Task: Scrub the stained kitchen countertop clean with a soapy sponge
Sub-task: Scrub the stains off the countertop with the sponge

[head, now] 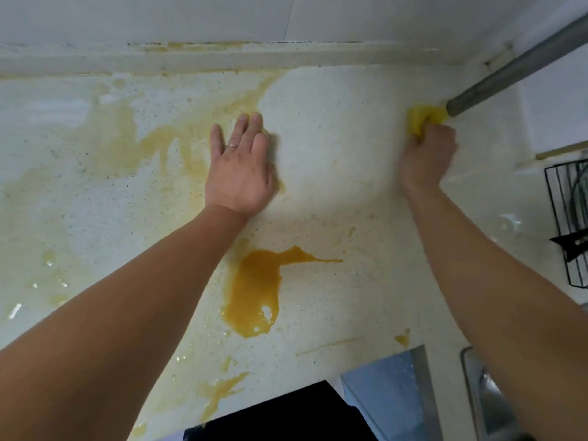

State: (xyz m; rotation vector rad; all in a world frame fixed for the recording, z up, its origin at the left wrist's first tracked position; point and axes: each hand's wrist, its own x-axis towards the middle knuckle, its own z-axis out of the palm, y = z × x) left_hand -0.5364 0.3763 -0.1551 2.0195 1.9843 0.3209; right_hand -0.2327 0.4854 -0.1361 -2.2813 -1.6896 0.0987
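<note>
Stained countertop (334, 148): left hand (238, 168) flat, right hand (428, 154) fisting sponge (424, 117).

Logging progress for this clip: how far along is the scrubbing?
Done: the countertop patch between the hands looks clean. In hand: the right hand grips the sponge by the grey pipe; the left hand rests flat. Left: the orange puddle and the pale smears at left.
</note>
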